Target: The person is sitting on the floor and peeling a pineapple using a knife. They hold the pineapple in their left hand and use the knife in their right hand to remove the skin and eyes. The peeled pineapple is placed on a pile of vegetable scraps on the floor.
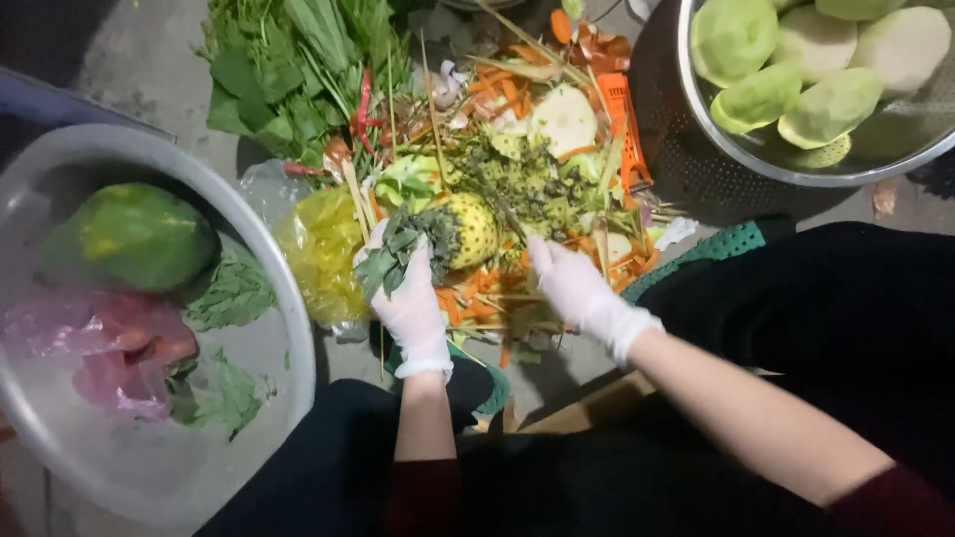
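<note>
Observed from the head view: both hands wear white gloves and work over a heap of vegetable scraps (527, 189) on the ground at the centre of the frame.

Left hand (413, 303): closed around a bunch of dark green leaves (398, 254), which projects from the fist toward 11 o'clock. The leaves lie just against a peeled yellow pineapple (468, 229) at the hand's 1 o'clock. Whether the glove itself touches the fruit cannot be told.

Right hand (572, 283): fingers extended and slightly spread, palm down, fingertips resting on the scraps at the pineapple's 4 o'clock. It grips nothing visible.

Surroundings: the heap holds orange carrot peelings, pale rinds and thin sticks. An orange peeler-like tool (625, 129) lies at the heap's 2 o'clock edge. A yellow plastic bag (318, 249) sits at 9 o'clock of the left hand, just beside it. Fresh leafy greens (288, 70) lie at 11 o'clock of the frame.

A large metal basin (288, 298) occupies 8 o'clock; it contains a green papaya-like fruit (134, 234), a pink plastic bag (109, 348) and loose leaves. A metal colander (716, 149) at 1 o'clock holds peeled pale-green fruits (796, 60).
</note>
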